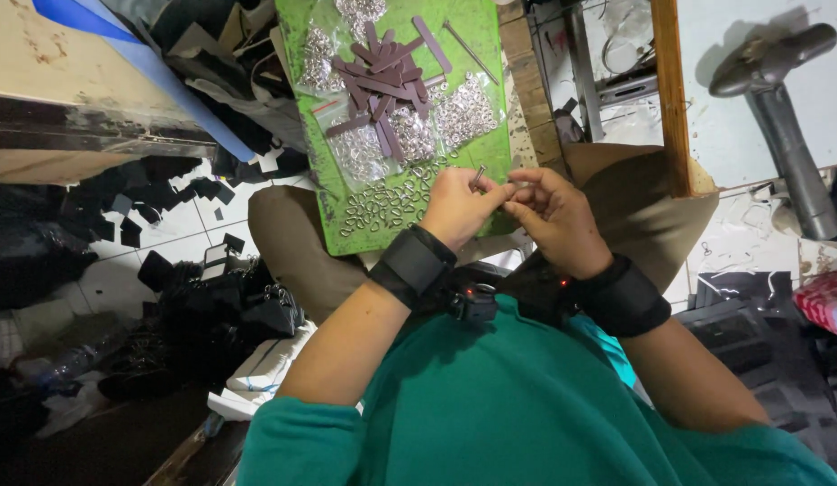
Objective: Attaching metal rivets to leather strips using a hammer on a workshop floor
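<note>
A green board [477,54] rests on my lap, carrying dark purple strips [382,85] and heaps of small silver metal rings [459,112]. My left hand [456,209] and my right hand [555,216] meet at the board's near right corner. The fingertips of both pinch a small metal piece [478,175] that sticks up between them; one end of it shows above my left thumb. Both wrists wear black bands. A thin metal rod [471,52] lies near the board's far right edge.
Black scraps [166,193] litter the tiled floor at left, beside a pile of black pieces [229,306]. A wooden bench edge [672,90] and a grey metal tool [783,108] stand at right. A blue sheet [157,63] lies upper left.
</note>
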